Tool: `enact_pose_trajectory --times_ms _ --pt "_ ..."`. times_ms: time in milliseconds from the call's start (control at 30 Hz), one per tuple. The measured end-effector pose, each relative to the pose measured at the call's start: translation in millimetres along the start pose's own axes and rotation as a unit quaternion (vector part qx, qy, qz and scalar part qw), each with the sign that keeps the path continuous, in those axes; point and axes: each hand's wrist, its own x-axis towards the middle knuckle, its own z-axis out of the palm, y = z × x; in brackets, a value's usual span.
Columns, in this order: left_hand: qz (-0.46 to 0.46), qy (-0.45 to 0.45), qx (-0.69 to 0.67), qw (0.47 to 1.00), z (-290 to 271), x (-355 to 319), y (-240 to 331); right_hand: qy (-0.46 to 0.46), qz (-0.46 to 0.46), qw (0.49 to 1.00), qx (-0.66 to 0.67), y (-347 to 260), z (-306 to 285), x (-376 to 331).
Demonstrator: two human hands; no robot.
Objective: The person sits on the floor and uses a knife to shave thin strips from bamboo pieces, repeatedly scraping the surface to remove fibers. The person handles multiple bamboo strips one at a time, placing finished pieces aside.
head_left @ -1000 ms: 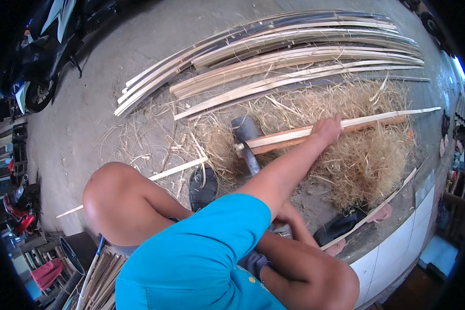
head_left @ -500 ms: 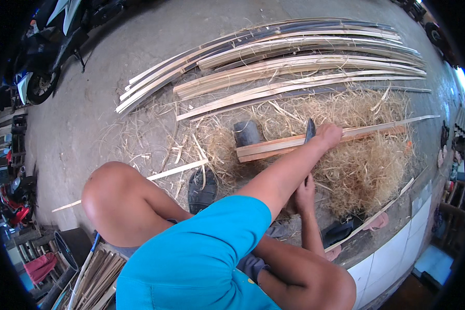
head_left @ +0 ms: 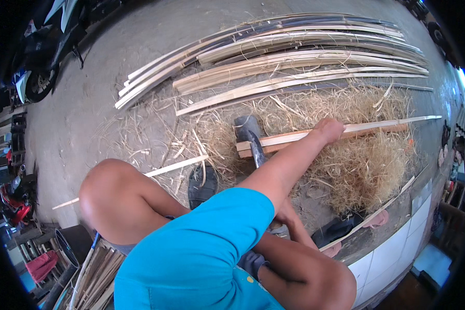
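My left hand (head_left: 329, 130) is closed around a pale bamboo strip (head_left: 387, 124), which lies lengthwise along a reddish wooden board (head_left: 245, 153). My left forearm crosses over in front of my right hand (head_left: 285, 212), which is partly hidden beneath it. From the right hand's side a curved dark knife blade (head_left: 256, 149) comes out past the forearm. It lies across the strip near the board's left end; its handle is hidden. A dark grey cylinder (head_left: 248, 128) stands against that end of the board.
Long split bamboo strips (head_left: 294, 62) lie in rows beyond the board. Curly shavings (head_left: 356, 175) heap around it. A dark sandal (head_left: 202, 183) and a loose strip (head_left: 175, 166) lie near my left knee. A motorbike (head_left: 36, 72) stands far left, white tiles (head_left: 385, 263) at right.
The knife and my right hand have moved left and toward me, from beside my left hand to the board's left end. My left hand stays nearly in place on the strip.
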Motion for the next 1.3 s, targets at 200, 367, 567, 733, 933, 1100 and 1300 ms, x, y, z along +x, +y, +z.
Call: enact_pose_trajectory --times_ms 200,367,567,733,933,1100,1300 --pt "0.003 -0.011 0.031 0.999 -7 -2 8 -0.004 -0.292 0.940 -0.173 26 9 2" --pt "0.012 -0.075 0.114 0.991 -32 -6 -10 -0.030 -0.047 0.996 0.071 -6 15 6" --pt "0.217 -0.314 0.533 0.755 -191 -77 -50 0.353 -0.215 0.856 -0.311 31 -70 -23" --pt "-0.066 -0.381 0.362 0.848 -226 -217 -148 0.435 -0.081 0.829 -0.342 31 -101 -17" --pt "-0.193 -0.131 -0.291 0.928 -157 -315 -196 0.189 -0.103 0.870 -0.443 43 -48 40" --pt "-0.193 -0.107 -0.280 0.934 -151 -300 -194 0.258 -0.181 0.883 -0.347 18 -32 11" --pt "-0.167 -0.087 -0.134 0.973 -161 -324 -195 0.497 0.013 0.850 -0.173 4 -158 -3"
